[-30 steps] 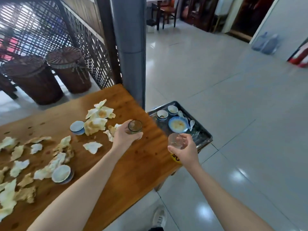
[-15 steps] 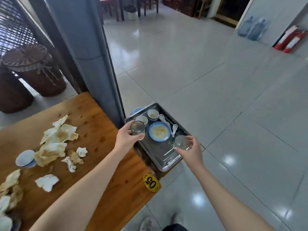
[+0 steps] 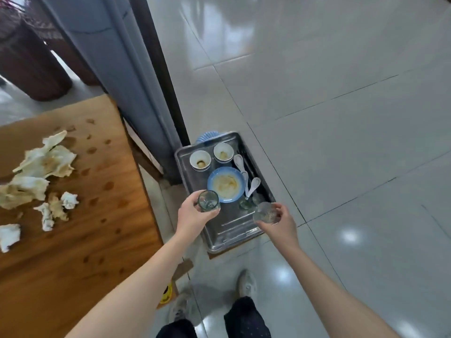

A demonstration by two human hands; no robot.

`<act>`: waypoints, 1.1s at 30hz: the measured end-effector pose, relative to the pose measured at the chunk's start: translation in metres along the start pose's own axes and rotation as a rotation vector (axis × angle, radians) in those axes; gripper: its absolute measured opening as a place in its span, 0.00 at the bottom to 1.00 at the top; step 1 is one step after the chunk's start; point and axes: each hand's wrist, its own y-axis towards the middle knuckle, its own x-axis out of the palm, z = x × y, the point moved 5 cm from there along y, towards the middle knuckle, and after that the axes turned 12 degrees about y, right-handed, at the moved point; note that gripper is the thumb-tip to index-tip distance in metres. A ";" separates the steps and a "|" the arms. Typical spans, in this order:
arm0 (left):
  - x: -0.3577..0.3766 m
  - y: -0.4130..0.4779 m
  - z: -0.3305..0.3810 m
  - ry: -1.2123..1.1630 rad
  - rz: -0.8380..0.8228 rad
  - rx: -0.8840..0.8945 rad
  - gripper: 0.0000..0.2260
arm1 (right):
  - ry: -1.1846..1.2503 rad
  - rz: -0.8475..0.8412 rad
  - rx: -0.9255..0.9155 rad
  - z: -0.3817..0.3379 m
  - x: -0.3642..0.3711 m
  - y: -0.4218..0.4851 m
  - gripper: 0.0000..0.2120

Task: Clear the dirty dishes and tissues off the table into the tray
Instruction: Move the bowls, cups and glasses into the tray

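**Setting down two glasses in a half-full tray**

Left hand [image 3: 195,217] is wrapped round a tinted glass [image 3: 208,203]. Right hand [image 3: 280,222] pinches a clear glass [image 3: 264,212] by its sides. Both hover over the near end of the metal tray [image 3: 231,231], which sits low beside the desk [image 3: 97,228].

The far end is taken by two small bowls [image 3: 200,160], a blue plate [image 3: 225,184] and spoons [image 3: 244,172]. A small glass [image 3: 245,204] stands just beside the plate, close to the right hand.

My take: aim for the bare metal at the near end. Lower each one upright till the base touches, then let go. Keep them apart so they don't clink, and watch that small glass. Dirty tissues [image 3: 46,162] are waiting on the desk, so plenty left to do.
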 end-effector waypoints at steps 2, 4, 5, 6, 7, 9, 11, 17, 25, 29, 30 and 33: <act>0.026 0.005 -0.007 0.002 0.004 -0.057 0.23 | -0.025 -0.049 0.028 0.018 -0.005 0.019 0.26; 0.050 0.011 -0.019 0.024 0.015 -0.107 0.23 | -0.050 -0.095 0.040 0.037 -0.007 0.037 0.26; 0.062 0.014 -0.025 0.041 0.015 -0.127 0.23 | -0.063 -0.118 0.043 0.047 -0.008 0.045 0.27; 0.074 0.017 -0.032 0.056 0.009 -0.144 0.24 | -0.081 -0.140 0.044 0.056 -0.008 0.052 0.27; 0.086 0.020 -0.039 0.065 0.001 -0.159 0.24 | -0.104 -0.161 0.038 0.064 -0.008 0.060 0.27; 0.108 0.025 -0.054 0.086 -0.010 -0.193 0.25 | -0.152 -0.199 0.026 0.081 -0.007 0.074 0.27; 0.130 0.030 -0.067 0.111 -0.014 -0.224 0.26 | -0.178 -0.237 0.030 0.098 -0.004 0.088 0.27; 0.188 0.048 -0.090 0.147 -0.047 -0.253 0.28 | -0.199 -0.298 0.055 0.143 0.009 0.128 0.26; 0.238 0.073 -0.112 0.136 -0.093 -0.287 0.28 | -0.238 -0.299 0.095 0.186 0.021 0.163 0.29; 0.252 0.080 -0.116 0.156 -0.093 -0.285 0.27 | -0.244 -0.309 0.070 0.195 0.024 0.173 0.28; 0.254 0.081 -0.117 0.151 -0.086 -0.283 0.26 | -0.239 -0.316 0.064 0.196 0.025 0.175 0.28; 0.261 0.085 -0.118 0.115 -0.049 -0.284 0.23 | -0.222 -0.335 0.033 0.195 0.028 0.178 0.26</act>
